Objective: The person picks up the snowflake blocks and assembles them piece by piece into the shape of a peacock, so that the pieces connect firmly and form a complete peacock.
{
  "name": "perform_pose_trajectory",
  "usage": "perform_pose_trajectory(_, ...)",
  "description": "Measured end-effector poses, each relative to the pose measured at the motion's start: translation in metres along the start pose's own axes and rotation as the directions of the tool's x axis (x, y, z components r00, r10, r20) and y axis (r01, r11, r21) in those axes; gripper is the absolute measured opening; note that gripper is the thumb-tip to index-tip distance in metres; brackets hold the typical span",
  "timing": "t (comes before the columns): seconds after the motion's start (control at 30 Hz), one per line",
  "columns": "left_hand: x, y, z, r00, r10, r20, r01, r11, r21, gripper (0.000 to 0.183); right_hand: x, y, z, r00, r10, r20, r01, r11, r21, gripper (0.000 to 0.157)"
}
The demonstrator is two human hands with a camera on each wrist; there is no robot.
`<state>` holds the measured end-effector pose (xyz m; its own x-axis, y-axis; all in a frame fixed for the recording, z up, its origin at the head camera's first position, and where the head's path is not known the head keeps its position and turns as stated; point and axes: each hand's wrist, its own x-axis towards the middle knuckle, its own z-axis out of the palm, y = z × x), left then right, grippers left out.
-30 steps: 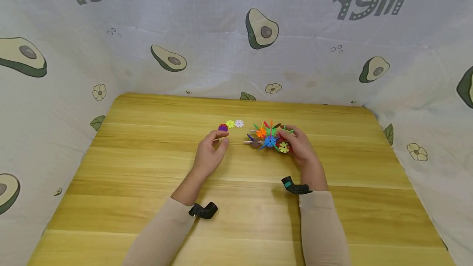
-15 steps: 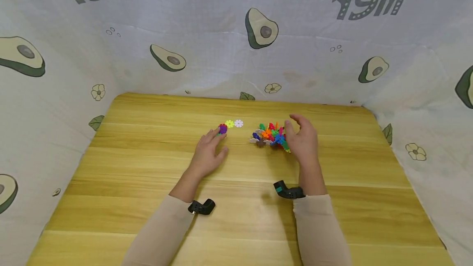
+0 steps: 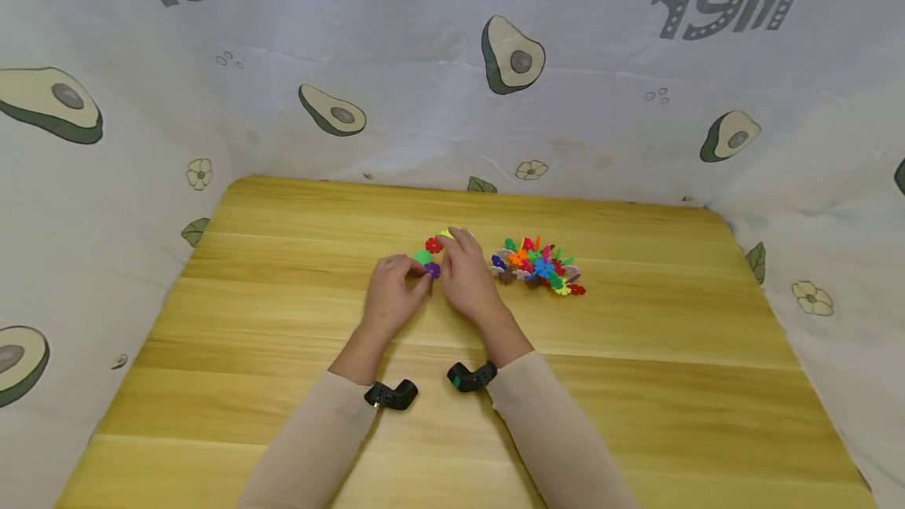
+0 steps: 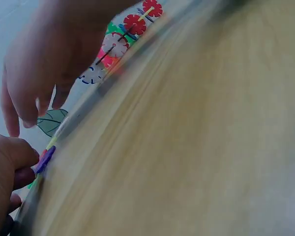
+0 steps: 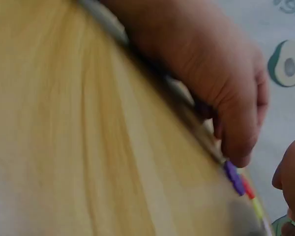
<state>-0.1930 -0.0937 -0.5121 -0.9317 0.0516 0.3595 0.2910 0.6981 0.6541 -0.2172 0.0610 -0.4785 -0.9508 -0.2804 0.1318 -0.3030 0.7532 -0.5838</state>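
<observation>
In the head view my left hand (image 3: 397, 294) pinches a purple notched plastic disc (image 3: 432, 270) between thumb and finger, close over the table. A green disc (image 3: 422, 257) shows beside its fingertips. Just beyond lies a red disc (image 3: 434, 245). My right hand (image 3: 468, 273) hovers to the right with fingers loosely bent, nothing visible in them; it partly covers a yellow disc (image 3: 446, 234). In the right wrist view the left thumb and finger meet at the purple disc (image 5: 233, 177), while part of the right hand (image 5: 292, 179) stands at the right edge.
A heap of many-coloured notched discs (image 3: 540, 266), slotted together at angles, sits to the right of my right hand. The wooden table (image 3: 283, 258) ends at a white curtain (image 3: 417, 61) printed with avocados. Both wrists wear black camera mounts (image 3: 392, 395).
My right hand has left the disc heap and moved left, beside the left hand. The purple disc has shifted toward me, away from the red one, uncovering more of the red and green discs.
</observation>
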Motion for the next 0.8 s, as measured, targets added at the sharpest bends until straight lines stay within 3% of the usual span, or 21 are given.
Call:
perform_pose_trajectory(0.13, -0.001, -0.001, 0.0, 0.999, -0.011, 0.05, 0.006, 0.996, 0.091, 0.033, 0.009, 0.006, 0.012, 0.996, 0.0, 0.094, 0.021, 0.975, -0.22, 0.044)
perform_pose_trajectory(0.27, -0.002, -0.001, 0.0, 0.988, -0.039, 0.15, 0.012, 0.985, 0.173, 0.043, 0.007, 0.012, 0.016, 0.986, -0.017, 0.166, 0.067, 0.951, -0.301, 0.043)
perform_pose_trajectory(0.57, -0.004, 0.003, -0.005, 0.977, -0.038, 0.211, 0.014, 0.993, 0.117, 0.036, -0.028, 0.023, 0.007, 0.995, -0.048, 0.088, 0.064, 0.981, -0.185, 0.036)
perform_pose_trajectory(0.8, -0.005, 0.001, -0.006, 0.966, -0.018, 0.257, 0.005, 0.999, 0.051, 0.017, -0.044, 0.027, 0.008, 0.998, -0.041, -0.038, 0.035, 0.987, -0.157, 0.031)
